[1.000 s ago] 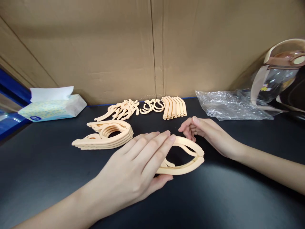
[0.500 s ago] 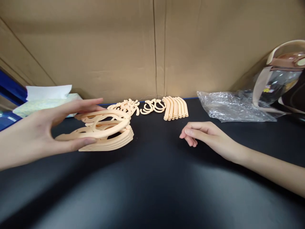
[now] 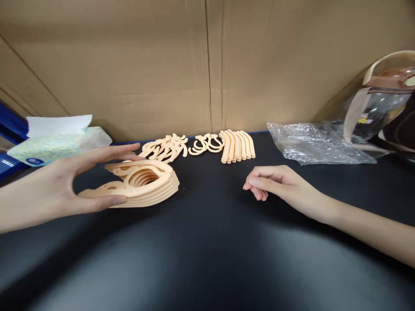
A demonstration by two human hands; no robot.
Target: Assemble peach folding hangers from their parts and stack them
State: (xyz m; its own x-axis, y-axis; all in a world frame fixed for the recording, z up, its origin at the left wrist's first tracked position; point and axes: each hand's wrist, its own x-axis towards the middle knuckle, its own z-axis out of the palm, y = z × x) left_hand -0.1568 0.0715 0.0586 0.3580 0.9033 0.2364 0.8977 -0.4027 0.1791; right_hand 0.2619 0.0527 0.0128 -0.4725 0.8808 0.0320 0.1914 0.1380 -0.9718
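Note:
My left hand (image 3: pixel 61 185) spans the top of a neat stack of folded, cream-coloured plastic hangers (image 3: pixel 155 192) at left of centre. Its thumb lies along the near edge of the topmost hanger (image 3: pixel 152 186), and the fingers are at its far side. The topmost piece sits level on the others. My right hand (image 3: pixel 279 183) rests on the black table (image 3: pixel 207 250), its fingers curled and the thumb against the index finger. Nothing shows in it. The nearest parts to it are a row of curved hanger arms (image 3: pixel 238 147), a little beyond the fingertips.
Behind the stack lie a loose pile of cream pieces (image 3: pixel 167 147) and several hanger hooks (image 3: pixel 207 144). A tissue pack (image 3: pixel 55 140) stands at far left. Crumpled clear plastic (image 3: pixel 317 142) and a bottle with a strap (image 3: pixel 379 103) are at right, before a cardboard wall (image 3: pixel 145 65).
The topmost hanger has gone down from a tilted, raised position to lie aligned on the stack, with my left hand lowering alongside. My right hand has barely moved.

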